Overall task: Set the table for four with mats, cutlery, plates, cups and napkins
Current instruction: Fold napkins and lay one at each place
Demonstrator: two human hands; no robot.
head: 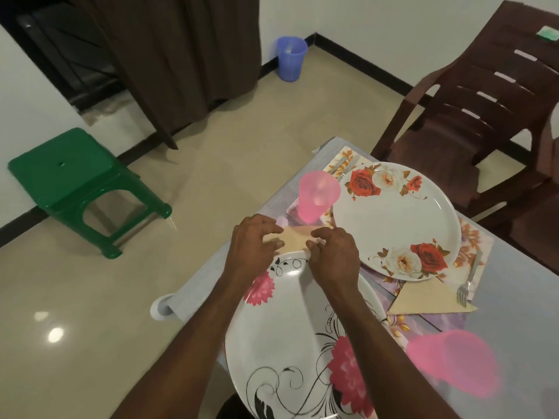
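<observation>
A beige napkin point(295, 238) lies just beyond the near white plate with pink flowers point(287, 343). My left hand point(254, 246) pinches its left end and my right hand point(332, 255) pinches its right end. Further off, a white plate with red roses point(393, 219) sits on a floral mat point(472, 240). A pink cup point(317, 196) stands left of that plate. A folded beige napkin point(429, 299) lies near a fork point(469, 279) on its right side. Another pink cup point(453, 361), blurred, is at the near right.
The table point(520, 297) has a grey cloth and its left edge runs beside my left arm. A brown plastic chair point(484, 101) stands at the far side. On the floor are a green stool point(78, 182) and a blue bin point(291, 58).
</observation>
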